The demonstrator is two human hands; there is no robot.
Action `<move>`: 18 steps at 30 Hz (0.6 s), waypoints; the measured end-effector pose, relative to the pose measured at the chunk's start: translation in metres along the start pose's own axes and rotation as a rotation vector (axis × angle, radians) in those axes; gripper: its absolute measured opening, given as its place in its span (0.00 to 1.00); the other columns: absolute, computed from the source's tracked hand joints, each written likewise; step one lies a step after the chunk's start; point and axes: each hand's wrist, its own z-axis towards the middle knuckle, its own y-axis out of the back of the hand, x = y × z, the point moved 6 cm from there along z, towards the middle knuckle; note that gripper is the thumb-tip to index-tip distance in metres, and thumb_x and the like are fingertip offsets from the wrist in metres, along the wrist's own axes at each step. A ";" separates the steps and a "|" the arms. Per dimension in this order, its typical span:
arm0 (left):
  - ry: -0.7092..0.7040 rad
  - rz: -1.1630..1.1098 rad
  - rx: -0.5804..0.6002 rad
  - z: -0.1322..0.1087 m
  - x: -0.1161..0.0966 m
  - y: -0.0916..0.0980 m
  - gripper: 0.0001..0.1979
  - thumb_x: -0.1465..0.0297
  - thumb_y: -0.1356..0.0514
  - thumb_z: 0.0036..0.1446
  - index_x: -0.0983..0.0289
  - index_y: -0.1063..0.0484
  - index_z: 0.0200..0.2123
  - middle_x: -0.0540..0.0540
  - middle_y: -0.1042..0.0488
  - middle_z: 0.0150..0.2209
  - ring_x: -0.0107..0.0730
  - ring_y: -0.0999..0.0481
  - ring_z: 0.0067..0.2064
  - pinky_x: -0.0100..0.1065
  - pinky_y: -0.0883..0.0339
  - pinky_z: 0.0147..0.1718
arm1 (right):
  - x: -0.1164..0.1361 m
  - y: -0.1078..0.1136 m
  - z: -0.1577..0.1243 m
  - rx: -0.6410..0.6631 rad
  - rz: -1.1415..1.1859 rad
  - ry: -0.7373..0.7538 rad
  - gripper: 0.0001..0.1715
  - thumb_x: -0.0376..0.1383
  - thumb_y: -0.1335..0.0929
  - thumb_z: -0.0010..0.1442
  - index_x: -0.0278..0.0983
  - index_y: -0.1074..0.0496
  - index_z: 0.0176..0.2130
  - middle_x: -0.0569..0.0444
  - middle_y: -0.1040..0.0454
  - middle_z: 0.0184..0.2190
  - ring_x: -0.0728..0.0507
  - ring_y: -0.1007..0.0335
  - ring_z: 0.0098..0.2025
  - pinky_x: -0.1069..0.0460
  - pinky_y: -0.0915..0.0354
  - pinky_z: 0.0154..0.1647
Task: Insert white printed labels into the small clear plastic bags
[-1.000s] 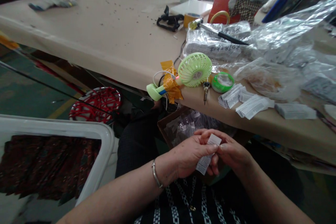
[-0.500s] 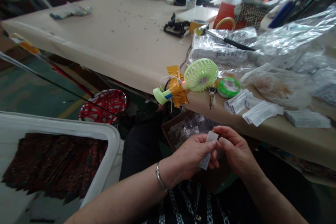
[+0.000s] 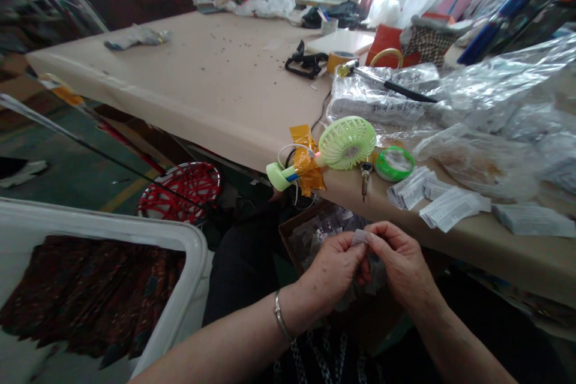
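Between my two hands is a small white printed label [image 3: 359,237], mostly covered by my fingers. My left hand [image 3: 335,267] pinches it with the thumb on top. The fingertips of my right hand [image 3: 398,258] are closed on the label's right end. Below the hands stands an open cardboard box [image 3: 288,231] with small clear plastic bags [image 3: 324,228] in it. Fanned printed labels [image 3: 450,207] and a smaller label pile [image 3: 410,187] lie on the table edge ahead, with a stack of labels [image 3: 533,219] at their right.
On the table edge [image 3: 216,126] a green fan [image 3: 347,143] is taped down, beside a screwdriver-like tool [image 3: 365,180] and a round green container [image 3: 395,164]. Clear plastic packages [image 3: 382,102] lie behind. A white bin [image 3: 198,252] of dark patterned cloth [image 3: 90,294] stands at left.
The label, which stuck out long below my left fingers, now shows only a short end between both hands. My right fingertips have closed in on it. The view has tilted up slightly.
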 end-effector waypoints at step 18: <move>-0.403 0.520 -0.256 0.020 -0.065 0.025 0.08 0.70 0.45 0.56 0.64 0.27 0.28 0.50 0.27 0.27 0.26 0.30 0.30 0.26 0.38 0.32 | 0.040 0.007 0.026 -0.226 -0.470 0.330 0.12 0.42 0.35 0.57 0.37 0.33 0.29 0.58 0.35 0.23 0.49 0.40 0.26 0.56 0.41 0.27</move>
